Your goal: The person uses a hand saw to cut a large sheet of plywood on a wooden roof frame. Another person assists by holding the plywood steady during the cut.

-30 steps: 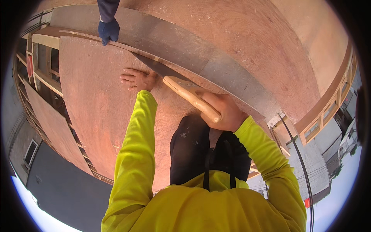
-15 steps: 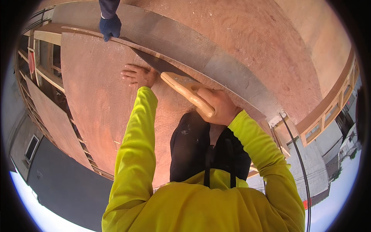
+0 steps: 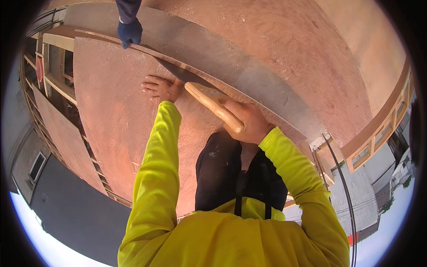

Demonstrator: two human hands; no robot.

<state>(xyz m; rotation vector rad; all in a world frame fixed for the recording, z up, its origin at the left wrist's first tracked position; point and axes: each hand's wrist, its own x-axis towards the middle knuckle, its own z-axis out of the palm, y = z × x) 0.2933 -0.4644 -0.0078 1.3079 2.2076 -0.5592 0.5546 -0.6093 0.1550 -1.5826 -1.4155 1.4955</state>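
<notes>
My right hand [image 3: 250, 122] is wrapped round the pale wooden handle of a handsaw [image 3: 213, 104]. Its dark blade slants up and left, meeting the reddish plywood sheet [image 3: 115, 111] along a long cut near the sheet's far edge. Flat on the plywood, just left of the saw, rests my left hand [image 3: 163, 88] with its fingers spread. A narrow plywood strip [image 3: 200, 72] runs along the far side of the blade. At the far left, another person's dark-gloved hand [image 3: 129, 33] grips this strip near its end.
Beyond the strip lies a grey-brown board [image 3: 258, 75], with more plywood [image 3: 311, 53] behind it. Open timber framing [image 3: 60, 86] with gaps shows at left. A black cable [image 3: 342, 178] hangs at right, near a wooden frame edge [image 3: 369, 149]. I kneel on the sheet in dark trousers [image 3: 218, 173].
My right hand and the saw have shifted slightly up and left along the cut. My left hand stays pressed on the plywood, and the gloved hand still grips the strip.
</notes>
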